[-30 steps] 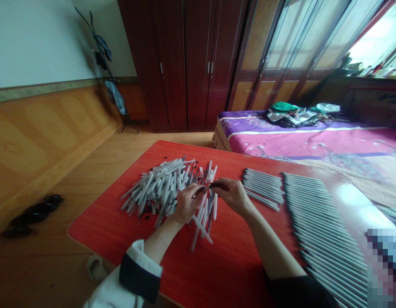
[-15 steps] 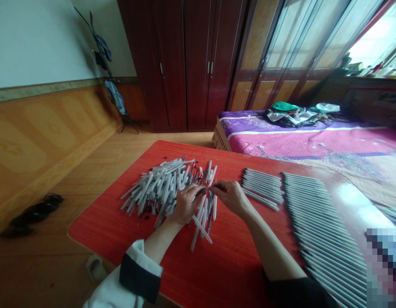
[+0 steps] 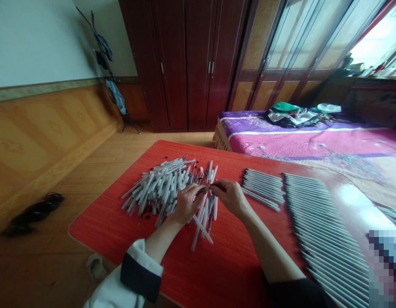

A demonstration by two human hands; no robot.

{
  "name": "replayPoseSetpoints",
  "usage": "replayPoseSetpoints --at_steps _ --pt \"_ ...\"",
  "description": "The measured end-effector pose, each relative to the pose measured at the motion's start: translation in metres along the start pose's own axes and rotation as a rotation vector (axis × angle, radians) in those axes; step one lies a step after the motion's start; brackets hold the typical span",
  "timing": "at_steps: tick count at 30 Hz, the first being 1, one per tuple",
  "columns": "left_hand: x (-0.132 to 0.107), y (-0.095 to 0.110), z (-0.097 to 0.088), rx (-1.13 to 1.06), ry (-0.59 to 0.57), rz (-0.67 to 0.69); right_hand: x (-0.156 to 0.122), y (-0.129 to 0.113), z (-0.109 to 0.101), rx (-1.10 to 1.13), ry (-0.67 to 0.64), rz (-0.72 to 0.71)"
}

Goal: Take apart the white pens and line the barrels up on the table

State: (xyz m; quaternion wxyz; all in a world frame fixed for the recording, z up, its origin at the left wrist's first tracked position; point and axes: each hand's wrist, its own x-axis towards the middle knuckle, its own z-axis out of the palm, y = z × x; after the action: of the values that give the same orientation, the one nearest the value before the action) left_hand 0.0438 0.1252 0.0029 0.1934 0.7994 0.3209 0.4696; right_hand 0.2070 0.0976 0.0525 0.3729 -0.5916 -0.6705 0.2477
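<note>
My left hand [image 3: 187, 204] and my right hand [image 3: 230, 197] meet fingertip to fingertip just above the red table [image 3: 230, 261]. Both are closed in a pinch. Something small and dark seems to sit between the fingertips, too small to name. Left of them, and partly behind my left hand, spreads a heap of whitish pen tubes [image 3: 162, 182] mixed with thin dark pieces. A few loose pen tubes [image 3: 202, 229] lie crossed below my hands. Right of my right hand is a short row of pens [image 3: 264, 185] with black ends.
A long row of black-ended pens [image 3: 323, 226] covers the table's right side. Small black bits lie around the heap. Beyond the table stands a bed [image 3: 300, 143] with clothes on it, before a dark wardrobe [image 3: 198, 64]. A coat stand [image 3: 104, 55] is at the back left.
Both hands keep the same pinch at nearly the same spot. The whole view has shifted very slightly to the left.
</note>
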Motion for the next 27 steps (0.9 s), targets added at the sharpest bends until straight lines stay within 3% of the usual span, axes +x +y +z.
replayPoseSetpoints --at_steps 10,19,23,27 --pt "-0.001 -0.001 -0.001 0.190 -0.009 0.140 -0.005 -0.005 0.007 -0.361 0.036 0.015" --pt "-0.003 -0.001 -0.002 0.235 -0.019 0.172 -0.005 -0.008 0.017 -0.398 0.051 0.093" --pt "-0.002 0.001 -0.002 0.111 -0.033 0.083 -0.004 -0.008 0.008 -0.249 0.022 0.073" --pt "0.004 0.000 -0.006 -0.129 0.114 -0.204 -0.001 -0.001 -0.005 -0.069 0.086 0.068"
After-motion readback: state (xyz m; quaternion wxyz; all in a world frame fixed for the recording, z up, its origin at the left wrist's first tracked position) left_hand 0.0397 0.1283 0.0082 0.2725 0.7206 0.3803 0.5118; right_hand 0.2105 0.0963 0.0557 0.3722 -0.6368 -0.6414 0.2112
